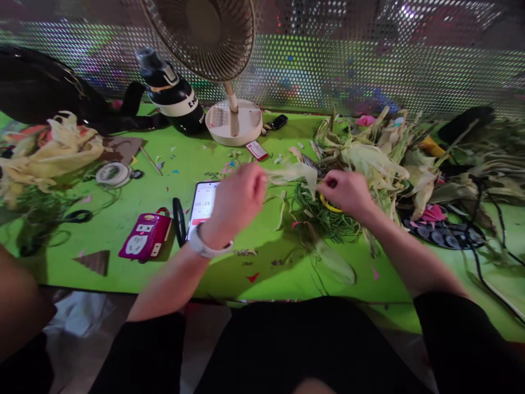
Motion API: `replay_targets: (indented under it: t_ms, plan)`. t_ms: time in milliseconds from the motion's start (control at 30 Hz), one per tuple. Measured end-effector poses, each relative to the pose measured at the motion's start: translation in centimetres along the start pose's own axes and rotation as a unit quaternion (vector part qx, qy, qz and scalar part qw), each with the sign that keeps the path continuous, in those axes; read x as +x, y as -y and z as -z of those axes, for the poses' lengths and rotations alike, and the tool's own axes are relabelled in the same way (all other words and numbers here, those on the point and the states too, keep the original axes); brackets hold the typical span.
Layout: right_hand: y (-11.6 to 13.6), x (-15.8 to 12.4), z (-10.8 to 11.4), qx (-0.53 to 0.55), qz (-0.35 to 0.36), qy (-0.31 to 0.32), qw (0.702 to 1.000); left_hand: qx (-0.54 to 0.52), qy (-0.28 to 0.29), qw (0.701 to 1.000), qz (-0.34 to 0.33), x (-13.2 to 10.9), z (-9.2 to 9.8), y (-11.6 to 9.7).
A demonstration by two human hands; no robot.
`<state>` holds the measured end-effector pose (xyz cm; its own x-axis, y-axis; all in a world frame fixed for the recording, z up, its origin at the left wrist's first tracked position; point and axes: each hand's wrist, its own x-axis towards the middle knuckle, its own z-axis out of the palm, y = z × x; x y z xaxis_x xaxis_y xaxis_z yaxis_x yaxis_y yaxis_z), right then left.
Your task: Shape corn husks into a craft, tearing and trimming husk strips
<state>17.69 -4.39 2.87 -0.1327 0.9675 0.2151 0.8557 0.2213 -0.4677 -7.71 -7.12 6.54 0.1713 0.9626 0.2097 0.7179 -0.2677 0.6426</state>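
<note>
A pale strip of corn husk (301,173) stretches in the air between my two hands, blurred toward its left end. My left hand (243,189), with a white band on the wrist, is closed on that left end. At the other end the fingers of my right hand (346,191) pinch the husk. Below the right hand lies a tangle of green string (338,227) with a yellow ring (328,204) in it, partly covered by the hand. Another flat husk piece (334,262) rests on the green table (229,279) nearer my body.
A heap of corn husks (377,156) fills the right back. A fan (233,123), a black bottle (176,98) and a small red-and-white box (257,150) stand behind. On the left are a phone (200,205), a magenta power socket (145,235), scissors (77,216) and a tape roll (114,174).
</note>
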Motion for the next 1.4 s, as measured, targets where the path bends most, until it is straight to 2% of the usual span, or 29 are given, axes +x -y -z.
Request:
replay_targets:
  t_ms: [100,133,167,233,300,367,400,433,467,500,533,567,667,733,900,1000,1067,1133,1200,1267,1400]
  plan:
    - [-2.4,2.0,2.6,-0.010,-0.081,-0.085,0.993,-0.033,-0.168,0.985,0.039,1.5,4.5,2.5]
    - [-3.0,2.4,3.4,0.015,-0.101,-0.092,0.991,-0.040,-0.203,0.977,0.052,1.9,5.6,3.2]
    - [-3.4,2.6,4.0,0.068,-0.123,-0.071,0.988,-0.076,-0.222,0.970,0.059,2.2,6.4,3.9]
    - [-3.6,2.6,4.3,0.218,-0.157,0.011,0.963,-0.204,-0.181,0.957,0.101,2.6,6.8,4.7]
    - [-3.0,2.1,3.7,0.376,-0.175,0.121,0.902,-0.326,-0.043,0.932,0.150,2.7,5.7,4.7]
    - [-1.7,1.3,2.3,0.490,-0.182,0.226,0.822,-0.403,0.088,0.888,0.204,2.5,3.6,4.3]
    - [-0.9,0.8,1.5,0.516,-0.185,0.292,0.784,-0.419,0.151,0.864,0.233,2.4,2.4,4.0]
    - [0.0,0.4,0.7,0.534,-0.187,0.333,0.754,-0.430,0.193,0.844,0.255,2.2,1.1,3.8]
    - [0.9,0.0,0.0,0.548,-0.188,0.358,0.732,-0.443,0.222,0.826,0.269,2.0,0.0,3.5]
    - [1.6,-0.4,-0.7,0.549,-0.190,0.373,0.724,-0.455,0.243,0.811,0.274,1.8,-1.0,3.3]
    - [2.3,-0.7,-1.2,0.541,-0.188,0.380,0.726,-0.462,0.258,0.801,0.281,1.6,-1.8,3.1]
    - [2.7,-1.0,-1.7,0.542,-0.186,0.357,0.738,-0.468,0.265,0.795,0.283,1.4,-2.5,3.0]
    - [3.2,-1.3,-2.4,0.538,-0.165,0.279,0.778,-0.473,0.262,0.800,0.260,1.0,-3.6,2.9]
    - [2.9,-1.4,-2.6,0.535,-0.164,0.259,0.787,-0.468,0.257,0.814,0.230,0.8,-4.1,3.0]
    - [2.5,-1.2,-3.0,0.550,-0.198,0.249,0.772,-0.395,0.255,0.872,0.137,0.4,-5.1,3.7]
    - [2.7,-1.4,-3.2,0.523,-0.167,0.223,0.806,-0.376,0.261,0.882,0.116,0.2,-5.3,3.6]
    - [2.6,-1.4,-3.3,0.508,-0.138,0.174,0.832,-0.409,0.252,0.867,0.134,0.1,-5.3,3.3]
    - [2.3,-1.2,-3.4,0.501,-0.126,0.115,0.848,-0.464,0.254,0.831,0.174,0.0,-5.3,3.0]
    - [1.8,-1.0,-3.4,0.499,-0.138,0.078,0.852,-0.504,0.279,0.787,0.219,-0.1,-5.3,2.8]
    - [1.4,-0.7,-3.3,0.498,-0.157,0.062,0.851,-0.526,0.299,0.759,0.242,-0.2,-5.5,2.8]
    - [1.3,-0.4,-2.9,0.499,-0.168,0.055,0.848,-0.544,0.290,0.745,0.256,-0.2,-5.7,3.2]
